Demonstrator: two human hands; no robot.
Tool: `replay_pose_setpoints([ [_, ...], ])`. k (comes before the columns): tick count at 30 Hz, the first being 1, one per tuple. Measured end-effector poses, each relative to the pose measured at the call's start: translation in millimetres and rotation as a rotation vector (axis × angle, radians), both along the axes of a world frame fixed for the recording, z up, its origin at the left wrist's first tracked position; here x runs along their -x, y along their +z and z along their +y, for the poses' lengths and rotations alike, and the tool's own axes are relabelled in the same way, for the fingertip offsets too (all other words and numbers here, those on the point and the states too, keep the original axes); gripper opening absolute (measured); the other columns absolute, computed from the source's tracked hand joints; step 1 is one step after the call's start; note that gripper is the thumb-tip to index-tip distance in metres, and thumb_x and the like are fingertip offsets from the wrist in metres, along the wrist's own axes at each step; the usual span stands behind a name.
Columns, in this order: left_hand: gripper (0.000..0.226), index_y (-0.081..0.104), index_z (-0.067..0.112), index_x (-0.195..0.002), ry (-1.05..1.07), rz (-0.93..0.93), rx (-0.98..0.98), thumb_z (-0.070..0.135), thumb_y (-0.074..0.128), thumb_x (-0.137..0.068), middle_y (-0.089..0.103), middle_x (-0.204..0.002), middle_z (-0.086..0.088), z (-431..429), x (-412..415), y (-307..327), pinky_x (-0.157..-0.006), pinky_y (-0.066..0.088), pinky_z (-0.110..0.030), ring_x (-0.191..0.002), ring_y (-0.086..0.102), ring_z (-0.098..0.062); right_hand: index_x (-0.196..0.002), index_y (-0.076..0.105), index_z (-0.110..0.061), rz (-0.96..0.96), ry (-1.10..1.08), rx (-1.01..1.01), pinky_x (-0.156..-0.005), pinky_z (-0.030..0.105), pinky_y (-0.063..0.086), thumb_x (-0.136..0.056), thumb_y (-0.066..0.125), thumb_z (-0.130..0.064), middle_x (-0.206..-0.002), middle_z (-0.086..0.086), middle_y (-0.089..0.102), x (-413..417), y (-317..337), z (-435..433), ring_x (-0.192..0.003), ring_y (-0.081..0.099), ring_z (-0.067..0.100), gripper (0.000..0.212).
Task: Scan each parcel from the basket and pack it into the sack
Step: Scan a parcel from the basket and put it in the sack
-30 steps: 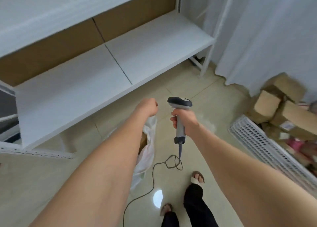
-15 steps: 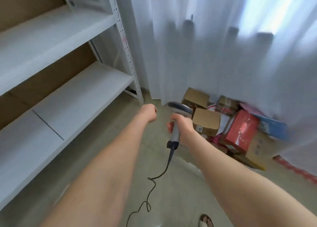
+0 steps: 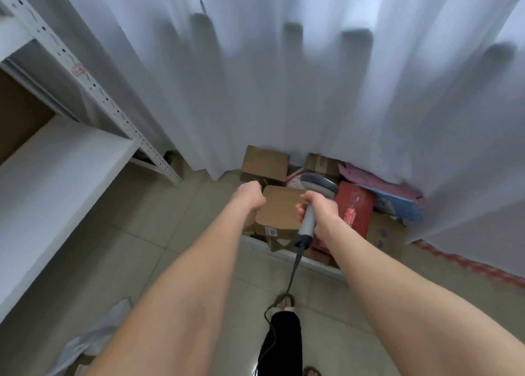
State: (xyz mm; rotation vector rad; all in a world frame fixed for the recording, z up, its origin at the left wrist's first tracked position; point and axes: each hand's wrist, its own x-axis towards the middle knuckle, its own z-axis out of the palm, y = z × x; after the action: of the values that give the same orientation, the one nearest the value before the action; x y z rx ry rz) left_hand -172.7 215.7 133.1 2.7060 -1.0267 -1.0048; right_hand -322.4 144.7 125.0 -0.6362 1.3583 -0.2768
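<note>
Two hands are out in front, over one basket (image 3: 305,260) heaped with parcels. The left hand (image 3: 250,196) is clenched in a fist with nothing showing in it, hanging above the basket's left edge. The right hand (image 3: 319,212) is wrapped round the grey handle of one scanner (image 3: 309,219). The scanner's dark head sits above the knuckles, over the middle of the heap. One dark cable (image 3: 292,270) drops from the handle's base, crosses the basket's near rim and runs down to the floor by the person's foot (image 3: 285,304).

Now the count in the basket. Four brown cardboard boxes show:
- One large box (image 3: 279,208) lies between the two hands, with a small label on its near face.
- One box (image 3: 265,162) sits at the far left corner against the curtain (image 3: 255,77).
- One box (image 3: 322,161) sits along the far edge.
- One box (image 3: 383,235) sits at the right edge.

One red box (image 3: 356,208) lies just right of the scanner. One flat blue parcel (image 3: 399,203) and one pink envelope (image 3: 369,178) sit beyond it, partly under the curtain's hem. More parcels are buried below, too hidden to count.

One white sack (image 3: 93,338) lies crumpled on the tiled floor at lower left, well apart from the basket. One white shelf unit (image 3: 56,159) stands along the left.
</note>
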Motion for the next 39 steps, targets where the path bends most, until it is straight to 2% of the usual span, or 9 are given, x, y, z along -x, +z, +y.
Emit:
replay_pose_setpoints([
  [8, 0.034, 0.052, -0.002, -0.122, 0.091, 0.153, -0.159, 0.018, 0.05, -0.095, 0.057, -0.124, -0.019, -69, -47, -131, -0.086, 0.045, -0.033, -0.114, 0.056, -0.032, -0.126, 0.051, -0.003, 0.156, -0.043, -0.076, -0.076, 0.043, 0.058, -0.082, 0.065, -0.002, -0.12, 0.019, 0.056, -35, -119, -74, -0.101, 0.059, 0.034, 0.046],
  [11, 0.037, 0.052, -0.002, -0.122, 0.18, 0.229, -0.203, 0.024, 0.052, -0.095, 0.057, -0.125, -0.018, -80, -59, -175, -0.09, 0.045, -0.034, -0.115, 0.055, -0.032, -0.125, 0.053, 0.0, 0.216, -0.011, -0.106, -0.096, 0.051, 0.05, -0.079, 0.067, 0.0, -0.12, 0.019, 0.061, -47, -163, -88, -0.109, 0.059, 0.036, 0.048],
  [16, 0.042, 0.05, -0.002, -0.127, 0.375, 0.375, -0.166, 0.024, 0.056, -0.094, 0.055, -0.13, -0.017, -91, -62, -228, -0.082, 0.04, -0.028, -0.118, 0.053, -0.031, -0.127, 0.049, -0.004, 0.233, 0.093, -0.139, -0.104, 0.051, 0.042, -0.08, 0.067, -0.003, -0.125, 0.016, 0.055, -63, -208, -110, -0.119, 0.052, 0.035, 0.051],
  [20, 0.043, 0.052, 0.003, -0.129, 0.515, 0.512, -0.122, 0.021, 0.06, -0.091, 0.058, -0.128, -0.015, -95, -54, -237, -0.079, 0.041, -0.027, -0.114, 0.057, -0.03, -0.119, 0.051, -0.004, 0.254, 0.162, -0.154, -0.091, 0.043, 0.046, -0.08, 0.067, -0.004, -0.108, 0.013, 0.054, -61, -214, -124, -0.104, 0.052, 0.03, 0.042],
  [23, 0.049, 0.05, 0.007, -0.131, 0.648, 0.576, -0.086, 0.027, 0.062, -0.089, 0.058, -0.128, -0.014, -96, -50, -221, -0.078, 0.042, -0.03, -0.112, 0.057, -0.03, -0.118, 0.048, -0.007, 0.253, 0.132, -0.16, -0.079, 0.042, 0.045, -0.081, 0.067, -0.007, -0.094, 0.01, 0.052, -56, -202, -130, -0.096, 0.052, 0.03, 0.041],
  [27, 0.074, 0.041, 0.007, -0.14, 0.852, 0.631, 0.05, 0.059, 0.05, -0.088, 0.05, -0.138, -0.014, -100, -53, -171, -0.097, 0.041, -0.041, -0.123, 0.05, -0.034, -0.131, 0.048, -0.004, 0.243, 0.049, -0.128, -0.094, 0.049, 0.048, -0.081, 0.067, -0.009, -0.122, 0.017, 0.058, -53, -163, -138, -0.11, 0.057, 0.034, 0.054],
  [32, 0.09, 0.028, 0.017, -0.15, 1.101, 0.678, 0.352, 0.078, 0.026, -0.084, 0.035, -0.152, -0.011, -105, -70, -73, -0.113, 0.027, -0.05, -0.138, 0.034, -0.031, -0.13, 0.053, -0.001, 0.088, -0.124, -0.087, -0.1, 0.05, 0.048, -0.085, 0.073, -0.017, -0.124, 0.016, 0.063, -60, -85, -147, -0.112, 0.061, 0.033, 0.052],
  [35, 0.095, 0.028, 0.019, -0.15, 1.15, 0.755, 0.442, 0.083, 0.023, -0.08, 0.034, -0.152, -0.01, -105, -81, -5, -0.113, 0.024, -0.052, -0.138, 0.033, -0.031, -0.131, 0.053, -0.004, 0.011, -0.144, -0.081, -0.102, 0.048, 0.047, -0.084, 0.075, -0.024, -0.125, 0.014, 0.063, -65, -28, -147, -0.114, 0.061, 0.032, 0.056],
  [39, 0.09, 0.047, 0.018, -0.136, 1.134, 0.758, 0.498, 0.084, 0.034, -0.077, 0.053, -0.133, -0.006, -102, -84, 79, -0.092, 0.035, -0.054, -0.125, 0.045, -0.033, -0.129, 0.055, -0.009, -0.097, -0.127, -0.085, -0.099, 0.052, 0.047, -0.086, 0.073, -0.029, -0.122, 0.014, 0.065, -66, 42, -144, -0.111, 0.062, 0.033, 0.051],
])
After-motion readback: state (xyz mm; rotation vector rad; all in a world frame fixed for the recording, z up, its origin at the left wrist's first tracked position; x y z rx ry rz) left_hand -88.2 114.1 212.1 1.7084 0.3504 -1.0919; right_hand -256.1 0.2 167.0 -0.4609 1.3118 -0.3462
